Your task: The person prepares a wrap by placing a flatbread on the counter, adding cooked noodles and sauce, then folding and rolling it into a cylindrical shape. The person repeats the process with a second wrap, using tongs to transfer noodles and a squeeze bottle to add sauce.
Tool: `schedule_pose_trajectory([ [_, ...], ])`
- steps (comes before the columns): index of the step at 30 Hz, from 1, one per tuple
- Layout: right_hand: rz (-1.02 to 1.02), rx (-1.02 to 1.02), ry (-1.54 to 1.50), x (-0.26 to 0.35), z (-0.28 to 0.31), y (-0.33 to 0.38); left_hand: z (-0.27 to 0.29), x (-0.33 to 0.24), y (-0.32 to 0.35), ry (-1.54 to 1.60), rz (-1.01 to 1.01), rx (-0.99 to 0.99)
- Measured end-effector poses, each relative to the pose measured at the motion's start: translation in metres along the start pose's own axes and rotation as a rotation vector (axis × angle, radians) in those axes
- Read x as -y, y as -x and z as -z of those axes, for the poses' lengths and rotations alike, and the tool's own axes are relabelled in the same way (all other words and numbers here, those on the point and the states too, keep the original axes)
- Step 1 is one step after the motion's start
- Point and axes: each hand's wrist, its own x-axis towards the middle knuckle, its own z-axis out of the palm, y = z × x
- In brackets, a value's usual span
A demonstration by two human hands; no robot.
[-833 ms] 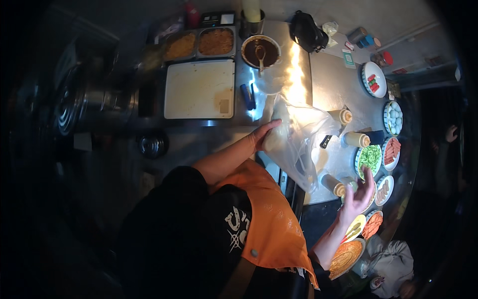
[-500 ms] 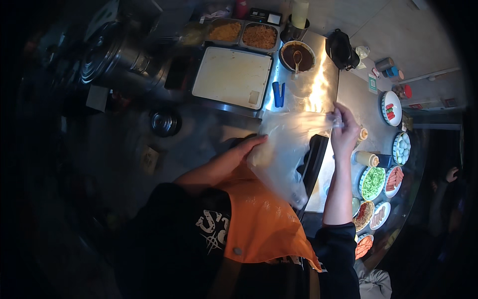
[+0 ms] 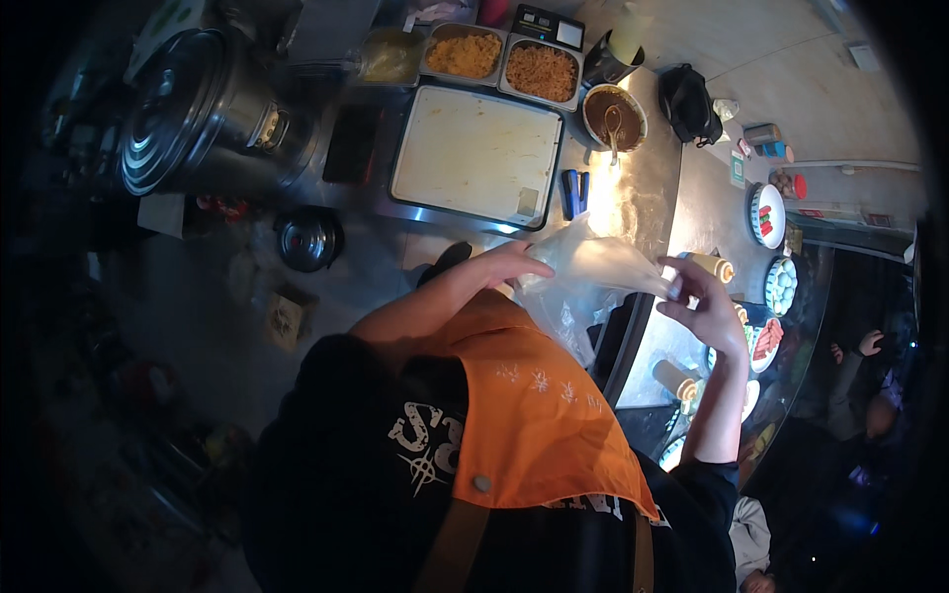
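A clear plastic bag is stretched between my two hands in front of my orange apron. My left hand is closed on the bag's left part, where its fingertips are partly hidden. At the other end, my right hand pinches a gathered corner of the bag between thumb and fingers. Loose folds of the bag hang below, over the dark counter edge. Just beyond the bag lie blue-handled tongs or a similar blue two-armed tool, beside a white cutting board.
Metal trays of yellow shreds and brown shreds stand behind the board. A bowl of dark sauce with a spoon sits right of them. Sauce bottles and bowls of food line the right counter. A large steel pot stands left.
The bag is more bunched and drawn out sideways. My right hand has moved down and slightly right with its corner. My left hand has risen slightly in the picture, and the whole view has shifted.
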Motion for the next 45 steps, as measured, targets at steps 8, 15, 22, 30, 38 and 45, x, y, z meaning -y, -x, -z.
schedule_pose_trajectory([
  [8, 0.130, 0.343, -0.136, 0.046, -0.118, -0.251, 0.085, -0.039, 0.036, -0.527, -0.464, 0.300],
  [15, -0.070, 0.277, -0.428, 0.011, -0.179, -0.287, 0.226, -0.003, 0.016, 0.462, -0.144, -0.094],
  [22, -0.067, 0.156, -0.636, 0.049, -0.247, -0.341, 0.266, 0.010, -0.006, 0.611, -0.116, -0.214],
  [30, -0.011, 0.226, -0.518, 0.062, -0.232, -0.368, 0.244, -0.019, -0.001, -0.598, -0.845, -0.667],
  [38, -0.217, -0.053, -0.374, 0.073, -0.221, -0.366, 0.275, -0.035, -0.032, 0.009, -0.459, -0.195],
  [45, 0.661, -0.138, 0.511, 0.090, -0.231, -0.343, 0.241, -0.044, -0.036, -0.879, -0.599, -0.630],
])
